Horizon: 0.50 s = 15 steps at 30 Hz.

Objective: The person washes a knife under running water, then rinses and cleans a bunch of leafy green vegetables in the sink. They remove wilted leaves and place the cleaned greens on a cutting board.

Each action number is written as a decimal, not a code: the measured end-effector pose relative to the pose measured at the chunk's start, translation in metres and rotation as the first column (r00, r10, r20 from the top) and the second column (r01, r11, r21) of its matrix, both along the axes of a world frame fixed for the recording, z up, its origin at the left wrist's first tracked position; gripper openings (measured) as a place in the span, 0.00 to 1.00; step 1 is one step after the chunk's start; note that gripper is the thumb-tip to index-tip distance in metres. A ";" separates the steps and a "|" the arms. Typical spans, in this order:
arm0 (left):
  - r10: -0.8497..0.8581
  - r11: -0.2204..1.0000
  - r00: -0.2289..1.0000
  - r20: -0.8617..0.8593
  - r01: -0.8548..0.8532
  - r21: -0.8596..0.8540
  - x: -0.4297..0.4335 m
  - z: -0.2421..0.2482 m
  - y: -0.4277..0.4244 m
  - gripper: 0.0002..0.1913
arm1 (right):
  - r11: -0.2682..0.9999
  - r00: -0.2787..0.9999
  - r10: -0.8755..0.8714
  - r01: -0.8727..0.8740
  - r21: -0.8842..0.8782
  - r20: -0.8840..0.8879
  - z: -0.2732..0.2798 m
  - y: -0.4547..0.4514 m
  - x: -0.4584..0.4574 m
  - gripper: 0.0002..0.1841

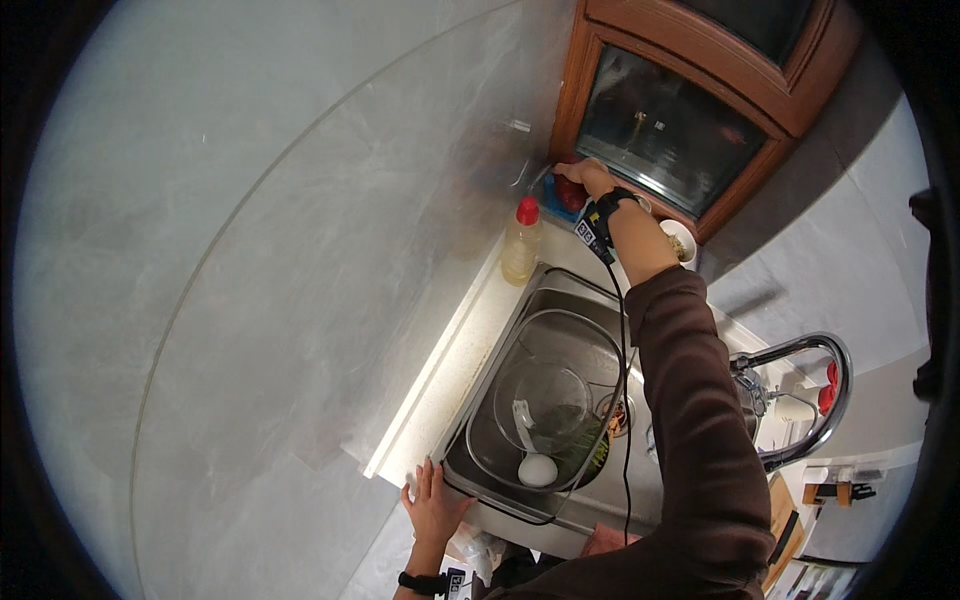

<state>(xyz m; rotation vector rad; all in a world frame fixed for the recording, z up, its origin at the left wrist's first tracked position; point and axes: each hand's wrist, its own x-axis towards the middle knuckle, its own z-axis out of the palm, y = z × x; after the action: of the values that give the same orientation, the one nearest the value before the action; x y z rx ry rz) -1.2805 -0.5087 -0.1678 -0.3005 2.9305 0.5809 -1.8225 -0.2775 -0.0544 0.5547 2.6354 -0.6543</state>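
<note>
My right arm stretches across the sink to the far corner below the window. There my right hand (589,172) is at a dark red object (571,193) beside a blue item (555,201); whether the fingers close on it is hidden. My left hand (435,510) rests, fingers spread, on the counter corner by the rim of the stainless-steel sink (459,466). In the basin sit a clear basin (517,345), a clear round bowl (551,386), a white ladle-like utensil (538,470) and some green vegetables (600,450).
A bottle with a red cap (520,251) stands between wall and sink. A white cup (679,241) is near the window (667,127). The chrome faucet (840,367) arches at right. A black cable (624,360) hangs from my right wrist across the sink.
</note>
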 end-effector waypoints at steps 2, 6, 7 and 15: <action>-0.004 1.000 1.000 -0.018 0.003 -0.003 0.000 0.000 0.000 0.43 | 0.997 0.999 0.023 -0.020 0.073 -0.035 -0.016 0.001 -0.006 0.40; -0.002 1.000 1.000 -0.004 0.002 -0.004 -0.001 0.000 -0.001 0.44 | 0.965 0.984 0.126 -0.093 0.245 -0.124 -0.037 0.001 -0.005 0.35; -0.001 1.000 1.000 -0.001 0.001 -0.005 -0.001 0.000 0.000 0.44 | 0.951 0.976 0.163 -0.118 0.287 -0.141 -0.036 -0.001 -0.002 0.32; -0.032 0.999 0.998 -0.050 0.031 -0.039 -0.001 -0.005 0.000 0.44 | 0.988 0.647 -0.031 -0.094 -0.120 -0.762 0.017 -0.013 0.091 0.32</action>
<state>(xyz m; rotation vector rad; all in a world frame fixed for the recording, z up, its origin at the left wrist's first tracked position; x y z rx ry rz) -1.2813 -0.5083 -0.1730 -0.2468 2.9927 0.5360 -1.7317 -0.2906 -0.0372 0.1843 3.3062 -1.3046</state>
